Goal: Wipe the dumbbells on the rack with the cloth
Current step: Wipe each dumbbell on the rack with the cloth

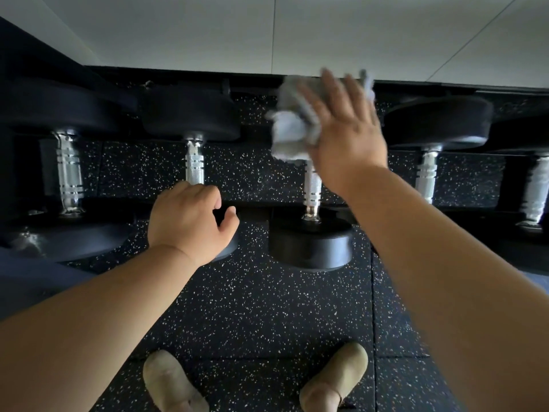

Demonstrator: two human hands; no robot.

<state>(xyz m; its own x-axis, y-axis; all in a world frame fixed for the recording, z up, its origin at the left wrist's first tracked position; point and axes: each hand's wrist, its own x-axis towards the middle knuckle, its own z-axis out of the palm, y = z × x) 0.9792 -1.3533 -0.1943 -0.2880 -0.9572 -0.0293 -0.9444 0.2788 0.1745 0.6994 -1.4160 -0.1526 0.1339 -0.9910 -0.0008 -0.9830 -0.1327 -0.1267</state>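
Several black dumbbells with chrome handles lie side by side on a low black rack (463, 208). My right hand (347, 135) lies with straight fingers on a crumpled grey cloth (289, 129), pressing it against the far head of the third dumbbell (310, 248); hand and cloth are blurred. That far head is hidden beneath them. My left hand (190, 221) rests on the near head of the second dumbbell (194, 165), fingers curled over its edge beside the handle.
More dumbbells sit at the left (69, 171) and right (427, 173), (534, 188). A white wall (267, 34) rises right behind the rack. Black speckled rubber floor (267, 307) lies in front, with my two beige shoes (172, 382), (335, 379) on it.
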